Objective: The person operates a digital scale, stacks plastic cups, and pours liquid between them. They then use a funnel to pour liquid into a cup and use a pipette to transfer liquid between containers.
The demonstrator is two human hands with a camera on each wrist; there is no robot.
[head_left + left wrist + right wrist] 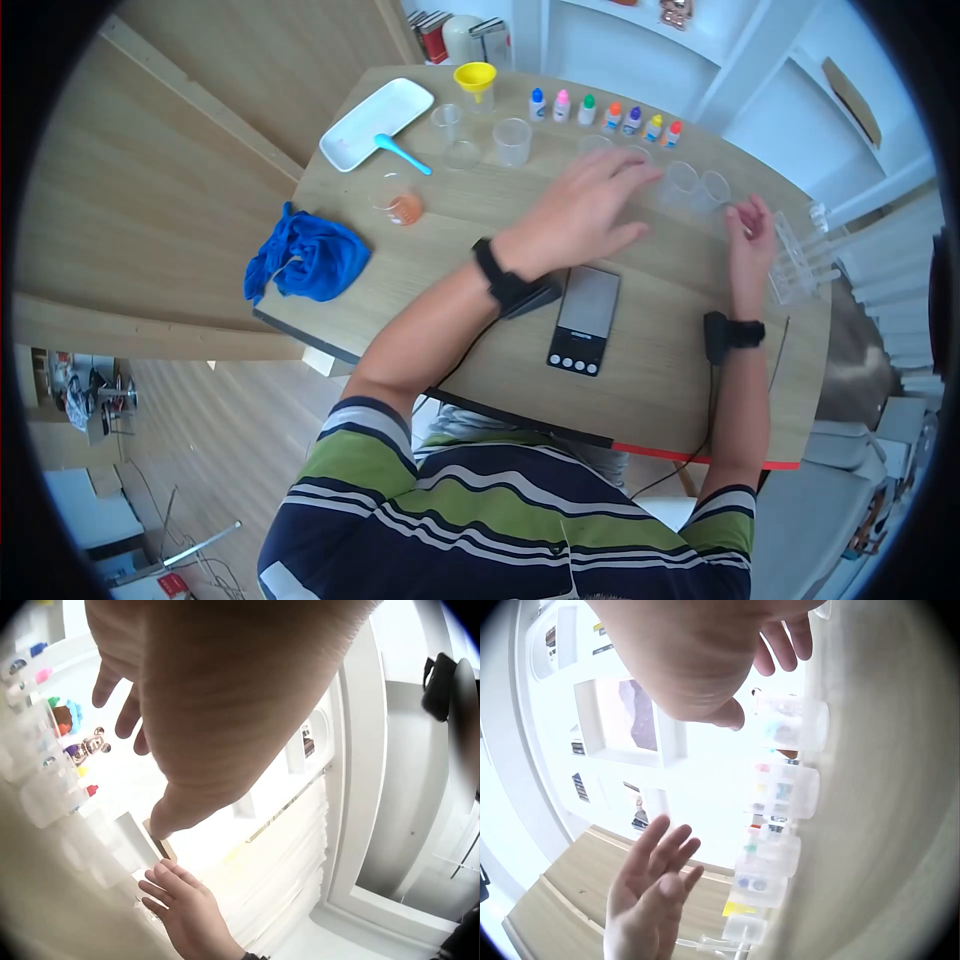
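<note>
Over the middle of the table is the left hand, its fingers loosely extended and holding nothing. Clear cups partly hidden behind it include one beyond its knuckles. To the right, the right hand is raised with fingers slightly bent and nothing in them. Its fingertips are close to a clear cup, beside another cup; contact cannot be told. In the right wrist view the right hand hangs above a row of clear cups. The left wrist view shows both hands, left and right, apart.
Dropper bottles line the back edge. A white tray, blue spoon, yellow funnel, cup with orange contents and blue cloth stand left. A phone lies in front; a clear rack is right.
</note>
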